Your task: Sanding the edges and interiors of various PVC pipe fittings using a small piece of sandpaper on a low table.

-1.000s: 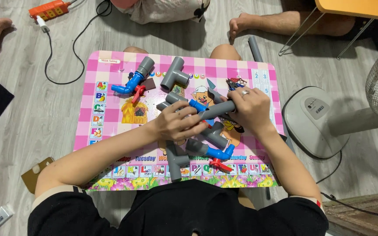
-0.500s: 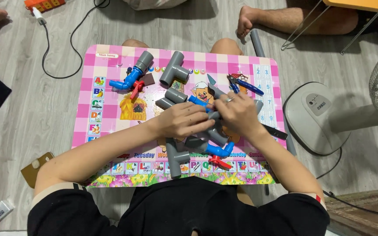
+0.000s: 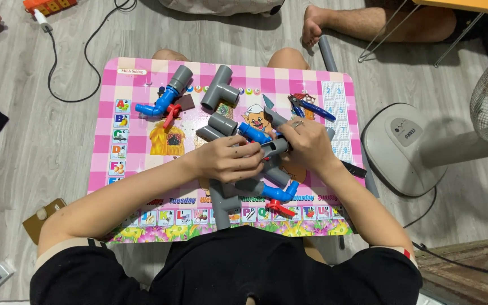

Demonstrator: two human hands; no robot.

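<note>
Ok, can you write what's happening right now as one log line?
left hand: grips grey pipe assembly | right hand: grips same assembly | surface: pink table | nearby: grey tee fitting, blue valve

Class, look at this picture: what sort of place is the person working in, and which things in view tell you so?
Probably a room in a home, with the work done on the floor. A low pink children's table stands on grey wood-look flooring, a pedestal fan stands beside it, and bare feet rest nearby.

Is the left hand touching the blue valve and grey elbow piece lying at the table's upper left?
Apart. The head view shows the left hand on the central pipe assembly, with bare pink table between it and the blue valve piece.
</note>
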